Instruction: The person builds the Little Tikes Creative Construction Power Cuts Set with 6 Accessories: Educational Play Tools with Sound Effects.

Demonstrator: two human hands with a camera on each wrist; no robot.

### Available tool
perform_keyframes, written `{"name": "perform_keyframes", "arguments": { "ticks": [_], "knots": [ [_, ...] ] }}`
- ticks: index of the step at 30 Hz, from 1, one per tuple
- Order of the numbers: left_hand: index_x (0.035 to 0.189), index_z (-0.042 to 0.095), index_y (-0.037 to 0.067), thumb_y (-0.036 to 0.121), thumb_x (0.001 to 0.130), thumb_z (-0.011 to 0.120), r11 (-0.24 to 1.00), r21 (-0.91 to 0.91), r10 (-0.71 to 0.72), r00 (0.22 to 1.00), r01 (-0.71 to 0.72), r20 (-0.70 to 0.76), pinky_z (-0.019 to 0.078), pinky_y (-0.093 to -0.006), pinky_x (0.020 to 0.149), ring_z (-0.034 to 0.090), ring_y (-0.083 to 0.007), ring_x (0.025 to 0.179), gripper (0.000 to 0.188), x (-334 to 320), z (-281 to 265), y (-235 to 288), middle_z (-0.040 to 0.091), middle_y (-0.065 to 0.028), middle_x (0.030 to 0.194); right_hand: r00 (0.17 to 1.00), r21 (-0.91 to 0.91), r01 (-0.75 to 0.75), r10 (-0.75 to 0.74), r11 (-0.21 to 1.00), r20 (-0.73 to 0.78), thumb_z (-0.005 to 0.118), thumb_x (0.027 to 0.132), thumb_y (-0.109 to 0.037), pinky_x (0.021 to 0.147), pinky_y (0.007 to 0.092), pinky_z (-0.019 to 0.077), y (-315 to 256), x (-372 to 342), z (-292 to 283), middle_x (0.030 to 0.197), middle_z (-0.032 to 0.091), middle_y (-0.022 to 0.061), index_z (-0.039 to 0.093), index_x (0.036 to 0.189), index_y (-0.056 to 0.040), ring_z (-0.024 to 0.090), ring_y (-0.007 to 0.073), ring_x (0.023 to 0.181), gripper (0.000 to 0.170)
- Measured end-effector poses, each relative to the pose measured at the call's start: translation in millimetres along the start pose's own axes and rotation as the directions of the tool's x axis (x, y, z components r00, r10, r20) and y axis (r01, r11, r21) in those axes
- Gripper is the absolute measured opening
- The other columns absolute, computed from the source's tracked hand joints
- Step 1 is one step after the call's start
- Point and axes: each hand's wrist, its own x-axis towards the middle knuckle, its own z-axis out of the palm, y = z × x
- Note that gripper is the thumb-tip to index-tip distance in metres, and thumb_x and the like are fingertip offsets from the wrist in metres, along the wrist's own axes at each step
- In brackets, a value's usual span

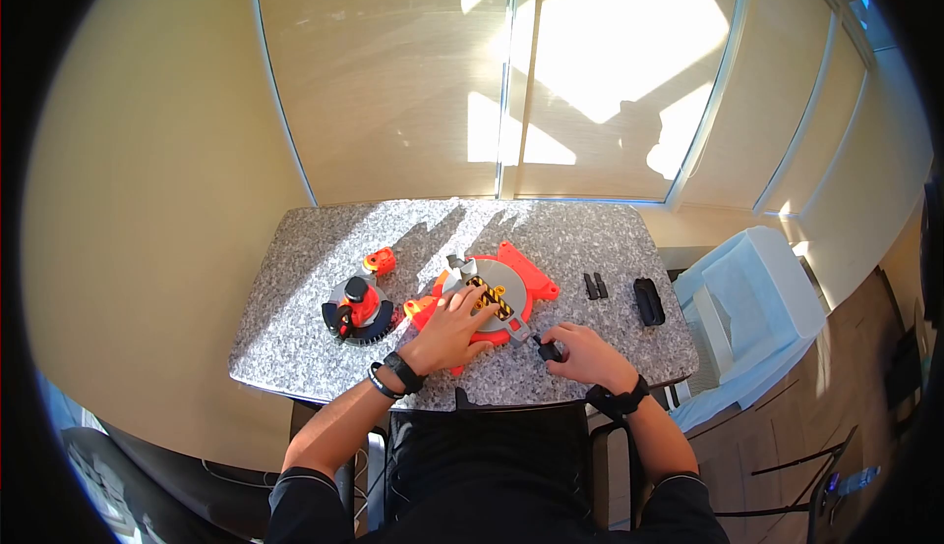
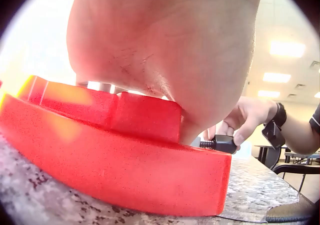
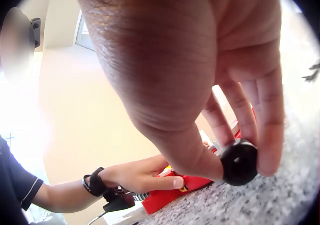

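A red base with a round grey turntable [image 1: 504,322] lies on the speckled table, a black-and-yellow striped strip across it. Flat on top of it rests the left hand [image 1: 454,332], fingers extended; in the left wrist view its palm [image 2: 160,49] is over the red base [image 2: 115,150]. Between thumb and fingers the right hand [image 1: 588,357] pinches a black knob [image 1: 550,350] at the base's near right edge. A threaded shaft [image 2: 207,145] runs from the knob [image 2: 226,144] toward the base. From the right wrist view, the knob's round end [image 3: 239,163] shows between the fingertips.
On the left of the table stand a red and black saw part [image 1: 359,307] and a small orange-red piece [image 1: 380,261]. Two black strips [image 1: 595,286] and a black tray-like piece [image 1: 649,302] lie at the right. A blue-covered bin [image 1: 752,298] stands beyond the right edge.
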Motion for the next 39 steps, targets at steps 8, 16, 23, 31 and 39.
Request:
{"name": "perform_keyframes", "arguments": {
  "ticks": [8, 16, 23, 31, 39],
  "knots": [
    [0.138, 0.056, 0.009, 0.045, 0.087, 0.079, 0.998, -0.013, 0.054, 0.997, -0.055, -0.061, 0.0289, -0.0597, 0.119, 0.033, -0.0441, 0.147, 0.067, 9.8, 2.2, -4.7, 0.045, -0.0225, 0.145, 1.000, 0.018, 0.000, 0.000, 1.000, -0.004, 0.077, 0.080, -0.016, 0.076, 0.0389, 0.0581, 0.4, 1.1, 0.8, 0.105, 0.065, 0.0161, 0.065, 0.118, -0.0034, 0.071, 0.0272, 0.080, 0.041],
    [0.135, 0.058, 0.008, 0.044, 0.084, 0.082, 0.997, -0.072, 0.011, 0.999, -0.015, -0.048, 0.0321, -0.0573, 0.118, 0.036, -0.0440, 0.145, 0.067, 11.1, 5.0, -4.5, 0.045, -0.0215, 0.142, 0.996, 0.058, -0.078, 0.076, 0.995, 0.038, 0.075, 0.080, -0.017, 0.088, 0.0447, 0.0556, -5.3, 1.5, -3.4, 0.110, 0.066, 0.0179, 0.065, 0.115, -0.0050, 0.068, 0.0383, 0.098, 0.038],
    [0.135, 0.059, 0.009, 0.037, 0.085, 0.082, 1.000, 0.004, 0.020, 0.998, -0.019, -0.058, 0.0360, -0.0547, 0.116, 0.041, -0.0409, 0.141, 0.062, 10.6, -1.5, 5.2, 0.050, -0.0191, 0.141, 0.997, 0.068, -0.075, 0.073, 0.995, 0.038, 0.075, 0.080, -0.015, 0.087, 0.0443, 0.0557, -6.7, 1.8, -6.0, 0.111, 0.065, 0.0184, 0.065, 0.115, -0.0043, 0.068, 0.0371, 0.096, 0.038],
    [0.137, 0.058, 0.009, 0.028, 0.081, 0.083, 0.994, 0.109, 0.006, 1.000, -0.003, -0.027, 0.0395, -0.0519, 0.113, 0.044, -0.0394, 0.139, 0.064, -6.1, -6.6, 33.8, 0.051, -0.0184, 0.143, 0.997, 0.066, -0.071, 0.069, 0.995, 0.022, 0.075, 0.080, -0.015, 0.086, 0.0446, 0.0561, -2.7, -0.3, -5.2, 0.110, 0.065, 0.0183, 0.064, 0.116, -0.0044, 0.068, 0.0370, 0.094, 0.039],
    [0.143, 0.053, 0.013, 0.025, 0.085, 0.081, 0.986, 0.164, 0.004, 0.999, -0.011, 0.047, 0.0408, -0.0578, 0.110, 0.042, -0.0401, 0.143, 0.066, -14.0, -4.3, 57.1, 0.047, -0.0172, 0.150, 0.997, 0.056, -0.071, 0.071, 0.996, 0.008, 0.076, 0.080, -0.015, 0.086, 0.0454, 0.0561, -5.0, 0.9, -2.7, 0.111, 0.066, 0.0178, 0.065, 0.116, -0.0053, 0.068, 0.0379, 0.095, 0.038]
  ]
}}
